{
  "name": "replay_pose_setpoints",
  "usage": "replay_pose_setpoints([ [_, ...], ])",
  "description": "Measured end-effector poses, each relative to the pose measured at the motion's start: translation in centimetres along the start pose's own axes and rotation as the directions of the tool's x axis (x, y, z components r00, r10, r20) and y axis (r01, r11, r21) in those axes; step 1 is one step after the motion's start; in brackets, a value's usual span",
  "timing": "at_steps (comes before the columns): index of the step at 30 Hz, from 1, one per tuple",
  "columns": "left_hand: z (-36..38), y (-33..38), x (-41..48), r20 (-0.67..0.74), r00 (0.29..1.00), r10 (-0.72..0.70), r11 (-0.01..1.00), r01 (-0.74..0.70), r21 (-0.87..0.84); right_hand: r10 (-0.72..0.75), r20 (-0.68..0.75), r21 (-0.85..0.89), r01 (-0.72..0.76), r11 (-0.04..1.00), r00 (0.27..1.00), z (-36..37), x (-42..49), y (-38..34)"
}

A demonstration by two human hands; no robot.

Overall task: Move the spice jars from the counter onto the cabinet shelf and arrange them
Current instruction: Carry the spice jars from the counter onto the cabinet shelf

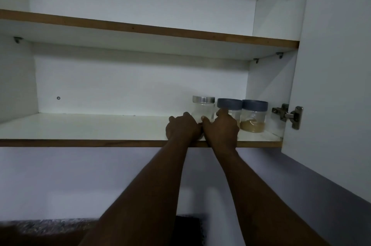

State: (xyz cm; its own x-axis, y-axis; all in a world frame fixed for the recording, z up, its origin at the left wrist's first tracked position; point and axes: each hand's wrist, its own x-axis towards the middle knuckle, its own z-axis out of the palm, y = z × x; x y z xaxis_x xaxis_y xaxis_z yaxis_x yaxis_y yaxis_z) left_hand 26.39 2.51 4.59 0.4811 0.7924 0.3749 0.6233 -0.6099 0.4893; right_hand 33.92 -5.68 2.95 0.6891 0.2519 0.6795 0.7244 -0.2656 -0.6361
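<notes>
Three clear spice jars stand in a row at the right end of the lower cabinet shelf (100,129). The silver-lidded jar (203,105) is leftmost, a blue-lidded jar (230,104) is in the middle, and a second blue-lidded jar (254,117) with brown powder is on the right. My left hand (183,127) curls against the lower left side of the silver-lidded jar. My right hand (220,128) wraps the front of the middle jar, its forefinger reaching up to the blue lid. Both hands hide the lower parts of these two jars.
The upper shelf (140,29) runs above the jars. The open cabinet door (331,85) with its hinge (289,115) stands close to the right of the jars. A dark speckled counter (50,225) lies below. The shelf stretches bare to the left.
</notes>
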Motion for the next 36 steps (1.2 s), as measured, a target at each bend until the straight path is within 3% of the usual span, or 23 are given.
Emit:
replay_pose_setpoints([
  [4,-1.2,-0.3,-2.6,-0.107,0.991,0.082,0.986,-0.096,-0.134,-0.061,-0.063,0.141,0.07,0.988,0.996,-1.4,-1.6,-0.3],
  [8,-1.6,-3.0,-8.3,-0.43,0.891,0.147,0.839,-0.343,-0.422,-0.178,-0.153,0.344,0.222,0.913,0.972,-3.0,-6.6,-0.7],
  [11,-0.7,-8.2,-13.2,-0.502,0.839,0.21,0.817,-0.432,-0.382,-0.205,-0.007,0.421,0.189,0.887,0.979,-3.0,-12.7,0.6],
  [13,1.4,-13.0,-17.3,-0.348,0.91,0.226,0.855,-0.356,-0.377,-0.224,0.225,0.418,0.114,0.901,0.948,-2.0,-18.4,2.6],
  [16,4.6,-20.1,-23.4,-0.026,0.978,0.205,0.909,-0.2,-0.366,-0.267,0.479,0.378,0.078,0.922,0.836,-0.3,-26.8,5.5],
  [21,9.1,-30.0,-34.9,0.291,0.949,0.122,0.959,-0.038,-0.28,-0.197,0.773,0.241,0.008,0.971,0.603,1.8,-39.0,10.2],
  [24,11.1,-33.9,-41.3,0.422,0.905,0.051,0.959,0.073,-0.274,-0.112,0.841,0.092,0.065,0.994,0.53,2.5,-45.1,12.1],
  [27,12.6,-36.4,-45.6,0.54,0.842,-0.015,0.985,0.104,-0.135,-0.027,0.906,-0.008,0.081,0.997,0.422,2.5,-50.2,13.8],
  [29,13.9,-37.8,-47.8,0.58,0.812,-0.067,0.997,0.076,0.008,0.008,0.951,-0.036,0.086,0.996,0.309,2.1,-52.9,14.6],
  [32,15.7,-38.6,-49.9,0.587,0.793,-0.161,0.98,0.057,0.191,0.034,0.966,-0.067,0.119,0.991,0.258,1.4,-55.8,15.4],
  [36,17.7,-38.4,-48.6,0.569,0.807,-0.157,0.935,-0.064,0.349,0.183,0.971,-0.191,0.036,0.981,0.155,2.6,-57.6,15.4],
])
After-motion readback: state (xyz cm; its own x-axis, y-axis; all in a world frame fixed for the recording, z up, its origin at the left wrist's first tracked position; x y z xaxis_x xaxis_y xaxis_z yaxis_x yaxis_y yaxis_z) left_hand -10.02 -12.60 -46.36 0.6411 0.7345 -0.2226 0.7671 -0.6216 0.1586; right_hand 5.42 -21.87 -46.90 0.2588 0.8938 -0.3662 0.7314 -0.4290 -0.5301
